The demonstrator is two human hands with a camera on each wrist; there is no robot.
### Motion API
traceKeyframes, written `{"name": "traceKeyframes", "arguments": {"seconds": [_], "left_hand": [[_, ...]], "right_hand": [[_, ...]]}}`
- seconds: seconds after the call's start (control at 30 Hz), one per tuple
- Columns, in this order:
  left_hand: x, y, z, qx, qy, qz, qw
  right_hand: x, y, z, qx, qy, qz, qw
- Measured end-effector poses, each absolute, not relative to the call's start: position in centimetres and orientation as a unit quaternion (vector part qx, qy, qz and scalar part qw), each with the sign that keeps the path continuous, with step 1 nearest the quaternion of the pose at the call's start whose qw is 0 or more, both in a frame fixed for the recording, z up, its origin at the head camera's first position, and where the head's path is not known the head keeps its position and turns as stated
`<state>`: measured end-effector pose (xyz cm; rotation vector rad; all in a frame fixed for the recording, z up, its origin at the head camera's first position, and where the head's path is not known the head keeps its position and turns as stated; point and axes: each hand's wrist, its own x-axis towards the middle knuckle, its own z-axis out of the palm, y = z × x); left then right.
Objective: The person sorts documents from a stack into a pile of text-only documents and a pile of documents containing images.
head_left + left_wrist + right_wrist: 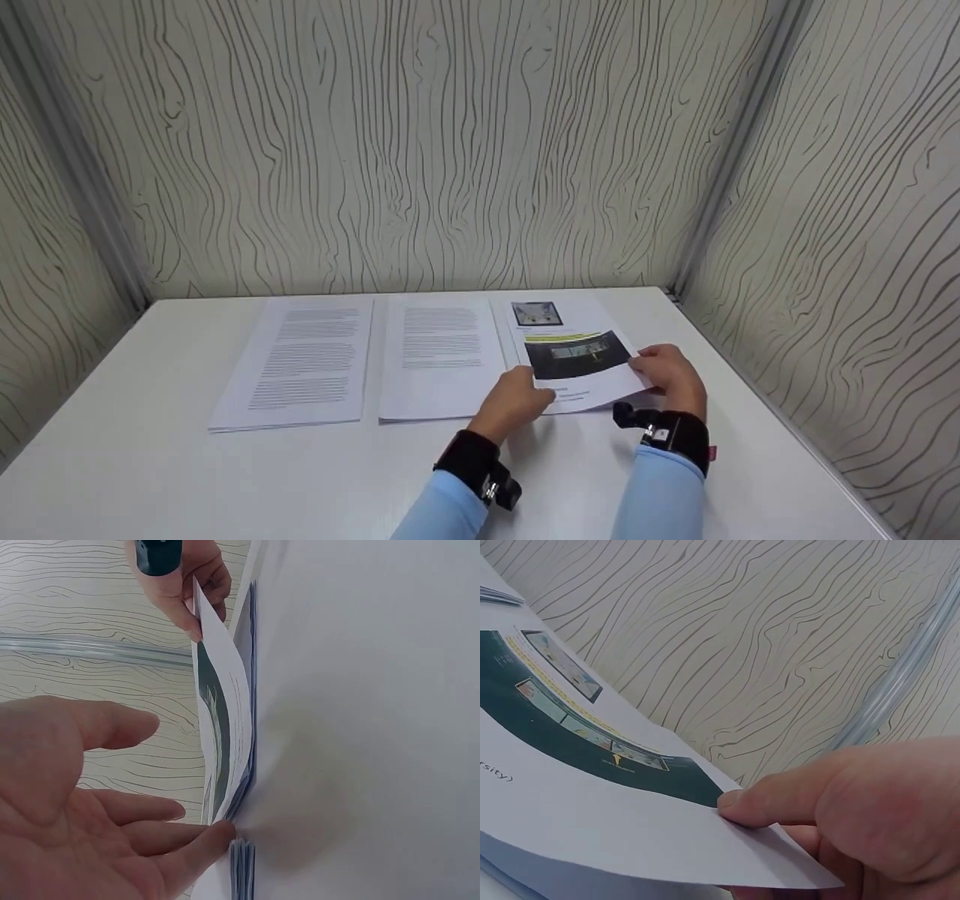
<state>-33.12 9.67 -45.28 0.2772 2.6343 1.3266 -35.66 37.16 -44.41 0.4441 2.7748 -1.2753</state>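
Note:
My right hand [673, 375] pinches the right edge of a printed sheet [562, 391], with the thumb on top in the right wrist view. A dark green picture with a yellow strip above it covers part of the sheet. Its right side bows up off the right-hand paper stack [253, 660]. At the sheet's near left corner is my left hand [516, 405]. In the left wrist view its fingers [199, 855] are extended and touch the paper at the stack's corner, while the thumb stands apart.
Left of the right-hand stack lie a middle stack of text pages [442, 386] and a left stack [300, 375]. All rest on a white table [187, 480]. Wood-patterned panels [420, 150] rise behind and at both sides.

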Motion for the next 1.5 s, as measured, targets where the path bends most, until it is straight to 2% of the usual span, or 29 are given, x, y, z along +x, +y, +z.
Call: {"name": "traceKeyframes", "arguments": {"seconds": [0.3, 0.47, 0.77, 1.5], "left_hand": [[-33.1, 9.8, -45.4, 0.08, 0.876, 0.467, 0.094], [-33.0, 10.0, -45.5, 0.069, 0.868, 0.482, 0.098], [-33.0, 10.2, -45.7, 0.065, 0.866, 0.487, 0.095], [-33.0, 9.8, -45.9, 0.09, 0.862, 0.492, 0.086]], "right_hand": [[-35.4, 36.5, -44.1, 0.177, 0.909, -0.376, 0.048], [-35.4, 36.5, -43.6, 0.174, 0.917, -0.356, 0.039], [-35.4, 36.3, -43.9, 0.187, 0.902, -0.383, 0.062], [-35.4, 36.2, -43.8, 0.212, 0.89, -0.396, 0.076]]}}
